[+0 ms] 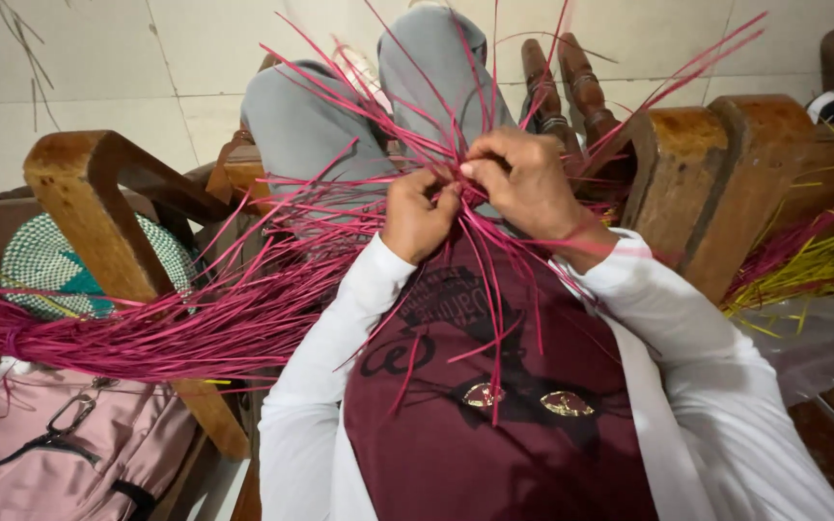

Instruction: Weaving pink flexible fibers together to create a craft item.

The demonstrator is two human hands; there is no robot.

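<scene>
magenta strips [436, 183] gathered over the lap

thin, stiff, dyed pink-red strands cross at one knot-like centre and fan outward in all directions, some hanging down over the maroon shirt; a long bundle of them trails off to the left.

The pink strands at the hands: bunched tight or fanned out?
Fanned out: the pink strands radiate from where both hands pinch them.
</scene>
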